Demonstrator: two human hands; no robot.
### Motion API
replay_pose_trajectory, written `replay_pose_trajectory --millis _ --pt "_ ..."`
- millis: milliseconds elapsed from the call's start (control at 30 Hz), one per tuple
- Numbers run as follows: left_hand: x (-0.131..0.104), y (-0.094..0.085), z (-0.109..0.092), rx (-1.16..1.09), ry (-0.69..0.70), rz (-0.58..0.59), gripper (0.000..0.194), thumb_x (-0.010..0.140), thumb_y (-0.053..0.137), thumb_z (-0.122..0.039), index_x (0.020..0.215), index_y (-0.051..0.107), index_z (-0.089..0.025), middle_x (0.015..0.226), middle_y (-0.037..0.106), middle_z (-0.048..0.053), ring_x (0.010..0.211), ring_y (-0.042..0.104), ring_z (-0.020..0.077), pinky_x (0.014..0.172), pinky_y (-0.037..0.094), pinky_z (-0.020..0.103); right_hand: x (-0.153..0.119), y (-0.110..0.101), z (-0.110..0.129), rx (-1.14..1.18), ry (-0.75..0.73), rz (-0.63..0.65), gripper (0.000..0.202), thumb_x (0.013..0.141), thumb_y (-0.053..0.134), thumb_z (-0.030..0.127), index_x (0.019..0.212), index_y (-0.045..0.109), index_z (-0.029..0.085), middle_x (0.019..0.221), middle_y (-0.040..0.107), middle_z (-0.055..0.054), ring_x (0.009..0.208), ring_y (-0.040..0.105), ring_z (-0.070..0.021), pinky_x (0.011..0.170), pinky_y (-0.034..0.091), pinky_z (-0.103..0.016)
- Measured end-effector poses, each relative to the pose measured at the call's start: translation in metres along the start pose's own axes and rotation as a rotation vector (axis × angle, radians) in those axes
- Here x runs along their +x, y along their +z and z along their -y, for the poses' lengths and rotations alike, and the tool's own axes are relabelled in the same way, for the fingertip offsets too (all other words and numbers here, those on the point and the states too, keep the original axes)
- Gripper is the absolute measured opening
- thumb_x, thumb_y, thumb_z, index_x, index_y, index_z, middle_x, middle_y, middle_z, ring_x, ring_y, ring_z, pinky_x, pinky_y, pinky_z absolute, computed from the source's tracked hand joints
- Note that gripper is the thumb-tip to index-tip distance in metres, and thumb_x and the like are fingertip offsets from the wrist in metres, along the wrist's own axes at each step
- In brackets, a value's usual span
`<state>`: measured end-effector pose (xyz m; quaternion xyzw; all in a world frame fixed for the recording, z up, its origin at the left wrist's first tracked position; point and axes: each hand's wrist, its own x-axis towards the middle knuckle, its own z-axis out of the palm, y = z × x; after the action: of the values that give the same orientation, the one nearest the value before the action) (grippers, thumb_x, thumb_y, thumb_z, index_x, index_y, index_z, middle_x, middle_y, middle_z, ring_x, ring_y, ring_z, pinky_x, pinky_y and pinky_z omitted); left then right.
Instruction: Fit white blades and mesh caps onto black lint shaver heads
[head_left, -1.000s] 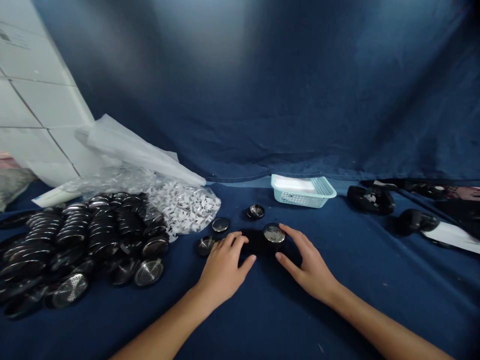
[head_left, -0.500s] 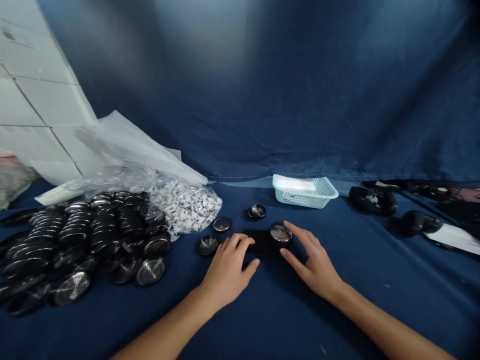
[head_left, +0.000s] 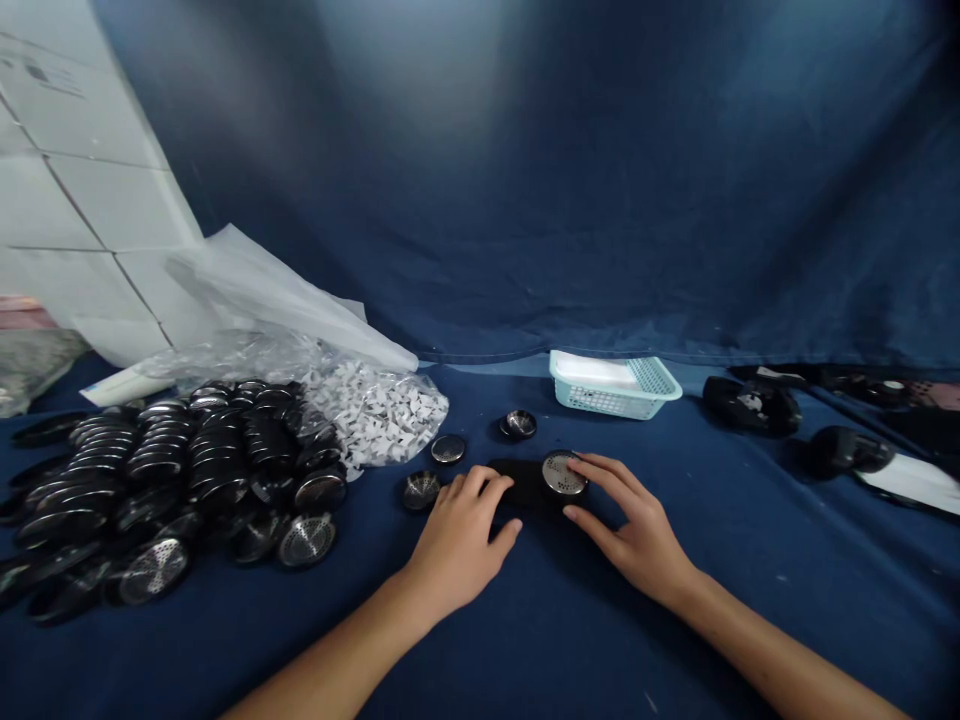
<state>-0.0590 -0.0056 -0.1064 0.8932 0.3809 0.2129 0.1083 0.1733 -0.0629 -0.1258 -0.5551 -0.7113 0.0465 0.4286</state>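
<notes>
Dark blue cloth covers the tabletop (head_left: 570,630) and hangs as a backdrop behind it; only one view, from the head camera, shows the scene.

Near the middle of the tabletop lies a flat black holder (head_left: 525,484), its long axis running left to right, directly ahead of both hands. A round perforated metal disc (head_left: 563,473) sits on its right end.

The left hand (head_left: 459,540) rests loosely curled, fingers on the holder's left end, gripping nothing. The right hand (head_left: 628,525) is spread open, its fingertips (head_left: 581,462) touching the disc's far edge, the thumb near its front side; this hand is the nearer to the disc.

Three loose discs (head_left: 448,449) lie just beyond the holder. A heap of black-rimmed discs (head_left: 187,470) fills the left edge, beside a clear bag of white pieces (head_left: 375,410). A pale basket (head_left: 615,384) stands toward the far edge.
</notes>
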Motion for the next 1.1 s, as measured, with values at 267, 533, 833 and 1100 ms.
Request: replay_pose_trajectory --millis 267,533,833,1100 --pt "0.0 0.001 -0.003 -0.092 -0.002 -0.154 0.034 0.092 0.05 -0.028 0.126 0.049 -0.027 0.135 0.046 0.005 0.124 0.045 0.026 0.105 0.04 0.046 0.007 -0.007 -0.005 -0.034 0.092 0.048 0.036 0.085 0.06 0.036 0.119 0.053 0.026 0.12 0.062 -0.008 0.112 0.058 -0.0277 0.095 0.048 -0.049" --pt "0.001 -0.003 -0.004 -0.114 -0.021 -0.152 0.046 0.093 0.048 -0.028 0.138 0.038 -0.028 0.143 0.041 0.005 0.131 0.04 0.0248 0.108 0.039 0.045 0.005 -0.004 -0.004 -0.007 0.101 0.037 0.039 0.085 0.06 0.036 0.122 0.051 0.026 0.123 0.061 -0.008 0.114 0.058 -0.0282 0.096 0.048 -0.049" --pt "0.001 0.002 -0.001 -0.079 -0.022 -0.022 0.053 0.09 0.051 -0.028 0.14 0.036 -0.029 0.14 0.049 0.005 0.126 0.048 0.0278 0.103 0.041 0.053 -0.001 -0.002 0.005 0.022 -0.031 -0.056 0.043 0.087 0.06 0.034 0.13 0.051 0.032 0.135 0.053 -0.007 0.124 0.05 -0.0292 0.104 0.041 -0.053" --pt "0.001 0.001 0.0 -0.108 -0.007 -0.067 0.048 0.091 0.049 -0.028 0.138 0.039 -0.029 0.144 0.044 0.005 0.12 0.053 0.0266 0.101 0.044 0.049 0.005 -0.004 -0.006 -0.011 0.15 0.076 0.04 0.084 0.061 0.04 0.121 0.049 0.028 0.119 0.062 -0.006 0.109 0.06 -0.0274 0.092 0.049 -0.048"
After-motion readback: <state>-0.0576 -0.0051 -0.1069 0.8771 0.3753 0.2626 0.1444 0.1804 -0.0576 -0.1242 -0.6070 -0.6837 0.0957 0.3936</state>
